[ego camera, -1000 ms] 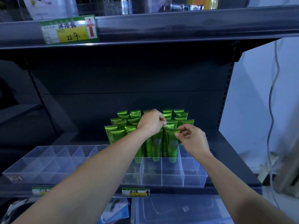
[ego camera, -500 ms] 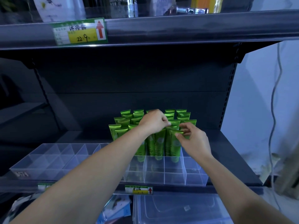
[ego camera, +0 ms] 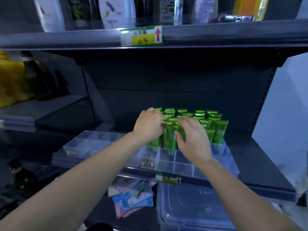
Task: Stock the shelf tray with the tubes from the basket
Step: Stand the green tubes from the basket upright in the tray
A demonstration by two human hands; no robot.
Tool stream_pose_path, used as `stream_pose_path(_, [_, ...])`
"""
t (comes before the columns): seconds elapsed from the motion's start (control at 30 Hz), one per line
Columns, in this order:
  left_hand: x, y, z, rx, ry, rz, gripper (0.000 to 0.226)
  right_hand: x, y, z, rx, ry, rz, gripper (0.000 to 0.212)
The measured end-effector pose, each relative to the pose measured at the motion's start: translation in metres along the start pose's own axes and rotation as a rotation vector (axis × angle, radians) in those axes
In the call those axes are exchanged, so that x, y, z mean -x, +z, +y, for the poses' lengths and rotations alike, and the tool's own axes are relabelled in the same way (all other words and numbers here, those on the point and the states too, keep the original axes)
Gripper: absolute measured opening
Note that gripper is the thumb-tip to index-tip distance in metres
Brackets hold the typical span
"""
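Both hands are up at the shelf. The green plastic tubes point(ego camera: 220, 130) stand upright, crimped ends up, packed in rows in the back compartments of the clear divided plastic tray point(ego camera: 183, 166), which sits on the dark metal shelf point(ego camera: 260, 164). The tray's front compartments hold nothing.

The left hand point(ego camera: 150, 125) has its fingers curled in, pinching the crimped top of one tube near the front left of the block. The right hand point(ego camera: 194, 140) is just beside it, fingers fanned out and relaxed over the tube tops, thumb down in front of the front row. Whether those fingertips actually touch, I can't tell.

On to the writing. A green, white and yellow price tag point(ego camera: 141, 36) on the upper shelf edge point(ego camera: 233, 35) reads "22.9" beside a red up-arrow; its printed characters are too blurred to read. A smaller tag with a red arrow point(ego camera: 168, 179) clips to the lower shelf lip, and a small label point(ego camera: 147, 163) is on the tray front; both are unreadable.

A second clear divided tray point(ego camera: 86, 142) sits to the left. White printed bottles point(ego camera: 116, 12) line the top shelf. Below are a clear lidded plastic box point(ego camera: 191, 207) and blue and pink packets point(ego camera: 131, 197).
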State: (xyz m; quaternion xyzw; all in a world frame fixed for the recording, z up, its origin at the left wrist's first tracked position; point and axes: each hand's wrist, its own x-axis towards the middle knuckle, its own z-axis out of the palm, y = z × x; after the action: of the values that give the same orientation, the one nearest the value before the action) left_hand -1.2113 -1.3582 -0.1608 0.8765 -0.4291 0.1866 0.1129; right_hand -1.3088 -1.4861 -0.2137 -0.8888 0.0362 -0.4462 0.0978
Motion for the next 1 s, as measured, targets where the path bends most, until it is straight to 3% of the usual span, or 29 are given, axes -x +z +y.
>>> stream_pose_path(0.3, [0.125,-0.023,-0.080,-0.252,-0.238,-0.143,0.044,0.021,0.056,-0.108,-0.191,-0.090,-0.318,0.040])
stream_pose_path(0.53, [0.230,-0.026,-0.129,-0.351,-0.474,-0.251,0.040,0.051,0.096,-0.184,-0.219,-0.223,-0.641,0.041])
stream_pose_path(0.77, [0.318,-0.009,-0.167,-0.392,-0.694,-0.380,0.039,0.085,0.138,-0.240,-0.237,-0.303,-0.810,0.041])
stream_pose_path(1.0, [0.387,0.039,-0.204,-0.348,-0.775,-0.536,0.033,0.126,0.191,-0.278,-0.252,-0.276,-0.957,0.036])
